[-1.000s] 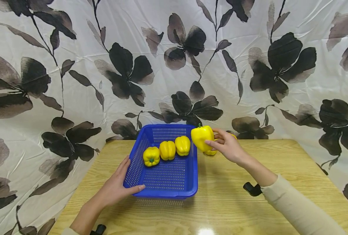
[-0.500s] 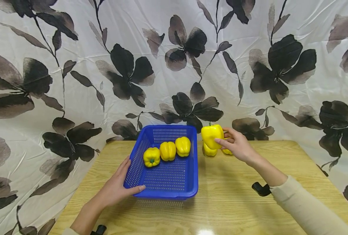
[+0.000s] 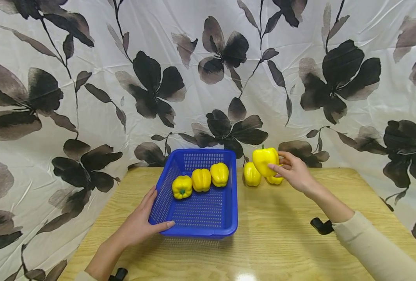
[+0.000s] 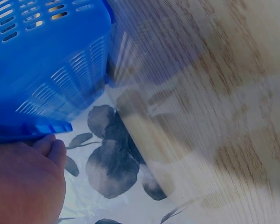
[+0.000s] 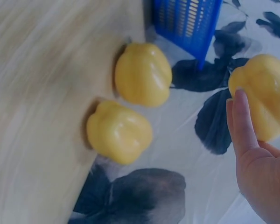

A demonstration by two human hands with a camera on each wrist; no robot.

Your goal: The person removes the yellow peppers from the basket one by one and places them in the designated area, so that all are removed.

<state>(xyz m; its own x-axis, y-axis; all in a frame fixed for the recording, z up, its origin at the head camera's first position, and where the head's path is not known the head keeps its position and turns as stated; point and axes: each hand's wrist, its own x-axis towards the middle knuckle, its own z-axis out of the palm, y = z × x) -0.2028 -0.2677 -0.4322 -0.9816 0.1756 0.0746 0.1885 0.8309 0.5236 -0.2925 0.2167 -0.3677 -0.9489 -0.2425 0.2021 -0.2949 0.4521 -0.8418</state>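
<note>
My right hand point(image 3: 296, 173) holds a yellow bell pepper point(image 3: 263, 159) in the air, thumb in front and fingers behind, its green stem up. Below it on the table, right of the basket, are two more yellow bell peppers, one point(image 3: 251, 174) in plain sight and the other point(image 3: 275, 180) partly hidden; the right wrist view shows both peppers point(image 5: 143, 74) whole. My left hand point(image 3: 137, 218) grips the near left corner of the blue plastic basket point(image 3: 208, 233), thumb over the rim. Inside, three yellow peppers point(image 3: 201, 180) sit in a slanting row towards the back.
The light wooden table point(image 3: 274, 242) ends at a floral curtain point(image 3: 281, 86) along the back. A black fitting point(image 3: 322, 226) is at the right forearm, and another black piece point(image 3: 118, 274) shows by the left forearm.
My right hand has carried the pepper rightward, away from the basket's right rim to above the peppers on the table. The left hand and basket have stayed in place.
</note>
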